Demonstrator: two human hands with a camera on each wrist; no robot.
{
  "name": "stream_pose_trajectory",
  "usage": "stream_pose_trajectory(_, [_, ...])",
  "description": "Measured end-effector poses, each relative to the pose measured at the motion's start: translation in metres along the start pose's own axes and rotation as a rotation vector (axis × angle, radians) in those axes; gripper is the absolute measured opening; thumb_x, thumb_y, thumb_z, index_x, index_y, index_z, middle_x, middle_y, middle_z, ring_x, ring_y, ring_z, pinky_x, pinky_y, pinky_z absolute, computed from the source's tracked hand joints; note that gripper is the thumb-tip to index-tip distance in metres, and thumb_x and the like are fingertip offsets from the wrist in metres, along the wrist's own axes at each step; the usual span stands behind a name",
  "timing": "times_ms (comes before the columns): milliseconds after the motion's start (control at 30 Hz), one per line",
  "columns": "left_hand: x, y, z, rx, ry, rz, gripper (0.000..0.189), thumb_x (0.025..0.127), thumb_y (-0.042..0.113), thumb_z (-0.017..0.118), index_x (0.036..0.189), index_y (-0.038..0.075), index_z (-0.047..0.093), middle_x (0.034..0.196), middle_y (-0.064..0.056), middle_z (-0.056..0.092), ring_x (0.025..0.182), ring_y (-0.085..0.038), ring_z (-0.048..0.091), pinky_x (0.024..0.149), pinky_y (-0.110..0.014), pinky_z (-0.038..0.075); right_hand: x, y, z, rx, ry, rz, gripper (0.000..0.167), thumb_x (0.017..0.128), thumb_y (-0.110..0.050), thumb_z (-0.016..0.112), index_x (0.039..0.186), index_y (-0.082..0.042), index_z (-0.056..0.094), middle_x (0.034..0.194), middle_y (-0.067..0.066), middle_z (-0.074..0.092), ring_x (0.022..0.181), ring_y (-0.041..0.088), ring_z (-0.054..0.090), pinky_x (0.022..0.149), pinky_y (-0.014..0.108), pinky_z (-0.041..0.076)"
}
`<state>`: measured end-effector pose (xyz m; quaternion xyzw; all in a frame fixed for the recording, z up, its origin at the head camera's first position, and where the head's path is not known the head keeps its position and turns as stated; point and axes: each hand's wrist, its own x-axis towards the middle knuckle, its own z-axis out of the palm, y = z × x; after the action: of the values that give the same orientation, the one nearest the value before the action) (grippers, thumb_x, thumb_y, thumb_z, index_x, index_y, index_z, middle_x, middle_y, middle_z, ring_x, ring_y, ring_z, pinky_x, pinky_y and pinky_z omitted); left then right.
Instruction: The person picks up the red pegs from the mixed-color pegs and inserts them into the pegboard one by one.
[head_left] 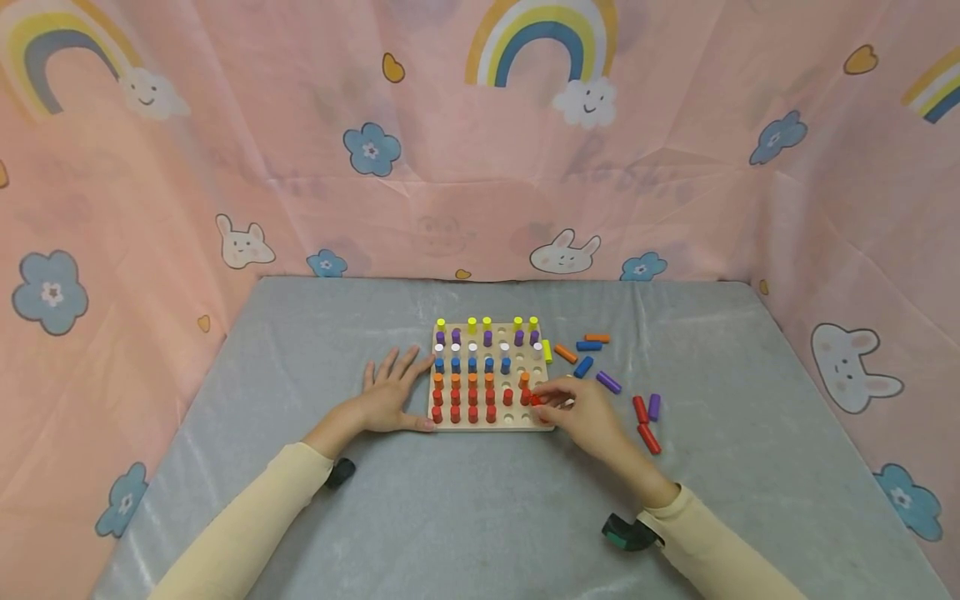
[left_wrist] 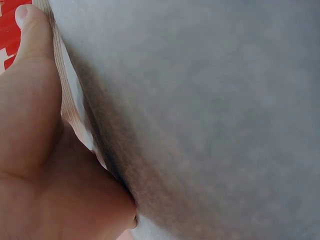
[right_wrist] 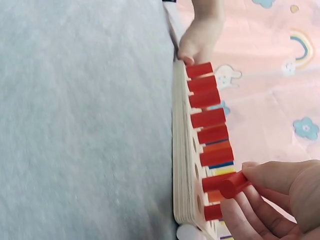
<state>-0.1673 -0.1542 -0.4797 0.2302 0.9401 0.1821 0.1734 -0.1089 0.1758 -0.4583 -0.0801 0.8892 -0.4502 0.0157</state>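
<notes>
A light wooden pegboard [head_left: 491, 428] lies flat on the table, bearing rows of yellow, purple, white, blue, orange and red pegs, with several bare holes toward its right side. Thumb and index finger of my right hand [head_left: 590, 412] pinch a red peg [right_wrist: 234, 185], which is tilted over the board's front right part. In the right wrist view this peg hangs beside the standing red pegs [right_wrist: 209, 118]. My left hand [head_left: 386, 402] rests at the board's left edge, fingers spread and thumb at the front corner. The left wrist view shows that thumb [left_wrist: 37, 37] along the edge.
To the right of the board lie loose pegs: orange [head_left: 597, 338], blue [head_left: 584, 367], purple [head_left: 609, 382] and red [head_left: 648, 439]. A yellow peg [head_left: 547, 352] lies against the board's right edge. A grey cloth covers the table [head_left: 450, 517], and pink printed curtains [head_left: 660, 192] enclose it.
</notes>
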Motion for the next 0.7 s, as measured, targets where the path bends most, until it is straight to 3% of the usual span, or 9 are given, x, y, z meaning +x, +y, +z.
stream_pose_trajectory(700, [0.001,0.000,0.001,0.000,0.001,0.002,0.111,0.078,0.061,0.074,0.161,0.024,0.010,0.169,-0.014,-0.001,0.154,-0.045,-0.007,0.114,-0.075,-0.003,-0.004,-0.004,0.031,0.118,0.092,-0.039,0.022,0.079,-0.001,0.080,0.098,-0.006,0.070,0.090,0.009,0.071,0.079,0.013,0.066,0.068,0.019,0.057])
